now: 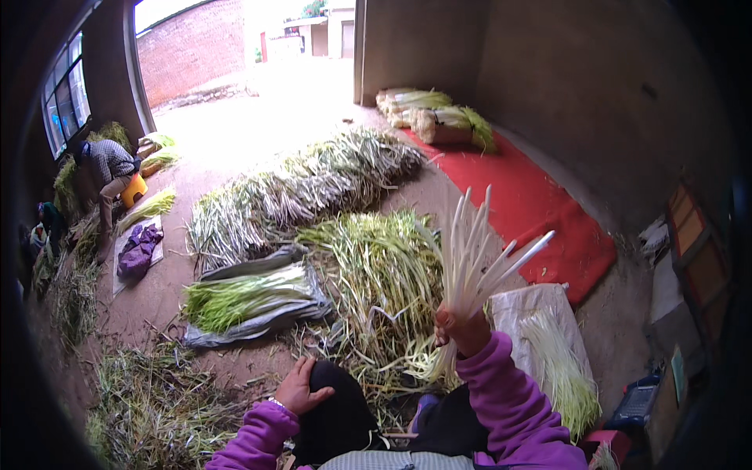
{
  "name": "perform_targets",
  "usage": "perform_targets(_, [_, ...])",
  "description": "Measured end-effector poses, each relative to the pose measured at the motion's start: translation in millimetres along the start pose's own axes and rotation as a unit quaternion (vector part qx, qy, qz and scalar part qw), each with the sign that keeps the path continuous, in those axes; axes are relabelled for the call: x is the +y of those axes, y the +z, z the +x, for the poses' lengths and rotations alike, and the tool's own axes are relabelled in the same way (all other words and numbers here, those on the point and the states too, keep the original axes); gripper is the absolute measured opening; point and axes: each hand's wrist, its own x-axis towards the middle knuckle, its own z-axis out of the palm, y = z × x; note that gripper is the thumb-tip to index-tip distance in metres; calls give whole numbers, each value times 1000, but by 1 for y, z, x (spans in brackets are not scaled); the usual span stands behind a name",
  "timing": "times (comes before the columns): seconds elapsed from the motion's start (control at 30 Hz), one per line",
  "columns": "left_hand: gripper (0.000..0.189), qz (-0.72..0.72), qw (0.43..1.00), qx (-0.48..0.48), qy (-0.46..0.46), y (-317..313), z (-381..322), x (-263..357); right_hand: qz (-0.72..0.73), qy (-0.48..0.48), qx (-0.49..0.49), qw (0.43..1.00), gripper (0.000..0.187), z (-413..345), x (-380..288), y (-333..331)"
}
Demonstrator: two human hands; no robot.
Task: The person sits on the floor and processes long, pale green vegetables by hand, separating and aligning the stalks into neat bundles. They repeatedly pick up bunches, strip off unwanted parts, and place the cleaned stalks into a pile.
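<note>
My right hand (461, 329) is closed around a bunch of pale, peeled plant stalks (467, 264), probably garlic shoots, held upright with the white ends at the top. My left hand (304, 388) rests empty on my left knee, its fingers apart. In front of my knees lies a heap of long unpeeled green stalks (382, 270). Beside my right forearm, a layer of pale stalks (555, 358) lies on a white woven sack (511, 305). Left of the green heap, trimmed green stalks (252, 296) lie on a grey plastic sheet (235, 335).
A long row of stalks (305, 188) lies farther ahead, with bundles (440, 117) on a red mat (517, 200). Plant waste (153, 399) covers the floor at left. A person (111, 164) sits on a yellow stool (134, 191) near the window; a blue crate (634, 402) stands at right.
</note>
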Motion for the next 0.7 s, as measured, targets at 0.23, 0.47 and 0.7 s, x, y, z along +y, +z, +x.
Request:
perform_targets(0.23, [68, 45, 975, -161, 147, -48, -45, 44, 116, 32, -82, 989, 19, 14, 32, 24])
perform_targets(0.47, [67, -553, 800, -119, 200, -57, 18, 108, 212, 78, -275, 935, 19, 0, 47, 39])
perform_targets(0.7, [26, -642, 743, 11, 190, -49, 46, 133, 199, 107, -318, 921, 19, -10, 42, 46])
